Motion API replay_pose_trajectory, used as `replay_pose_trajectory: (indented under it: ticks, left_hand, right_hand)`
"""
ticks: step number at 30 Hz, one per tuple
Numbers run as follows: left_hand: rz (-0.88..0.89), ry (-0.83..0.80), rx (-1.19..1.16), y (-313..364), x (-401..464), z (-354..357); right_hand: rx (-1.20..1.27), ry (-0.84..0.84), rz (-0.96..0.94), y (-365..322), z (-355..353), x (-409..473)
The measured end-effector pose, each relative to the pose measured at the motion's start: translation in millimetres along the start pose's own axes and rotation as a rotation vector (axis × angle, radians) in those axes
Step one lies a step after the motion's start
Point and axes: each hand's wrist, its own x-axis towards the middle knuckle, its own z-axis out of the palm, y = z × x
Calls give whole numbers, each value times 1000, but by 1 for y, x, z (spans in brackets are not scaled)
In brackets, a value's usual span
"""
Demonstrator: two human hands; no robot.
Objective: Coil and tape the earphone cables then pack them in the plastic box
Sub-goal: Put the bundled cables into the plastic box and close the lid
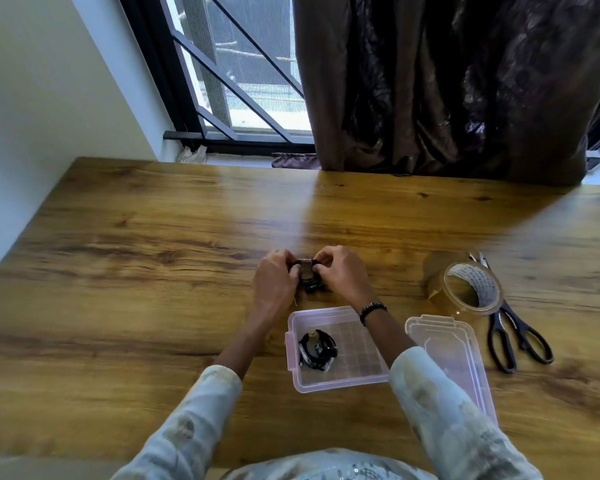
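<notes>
Earphone cable coil (307, 277) pinched by left hand (274, 277) & right hand (340, 271); no legible writing.

- Both arms wear long sleeves of a pale, light blue-grey cloth with faded, blotchy beige and grey markings.
- The left sleeve (187, 420) ends well short of the wrist, with a slightly wrinkled cuff, leaving the forearm bare up to the left hand (274, 282).
- The right sleeve (440, 410) ends at about the same place on the forearm; its cuff is loose and wide.
- A dark beaded bracelet (372, 310) with a few lighter beads circles the right wrist, just below the right hand (340, 275).
- At the bottom edge, nearest the bracelet's wearer, the same pale patterned cloth (326, 467) covers the torso, with small shiny flecks.
</notes>
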Motion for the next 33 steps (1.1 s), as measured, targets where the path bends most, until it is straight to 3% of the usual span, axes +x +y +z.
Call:
replay_pose_trajectory:
  ticks: [11, 19, 26, 33]
  left_hand:
    - [52, 0, -259, 34, -13, -35]
    - [-70, -180, -533, 59, -64, -46]
    - [-91, -273, -356, 49, -105, -15]
    - [-61, -226, -113, 48, -102, -2]
  right_hand:
    - [202, 40, -97, -8, -56, -30]
    - [316, 31, -101, 6, -100, -89]
    - [191, -12, -10, 33, -80, -127]
    - [-259, 62, -132, 35, -61, -126]
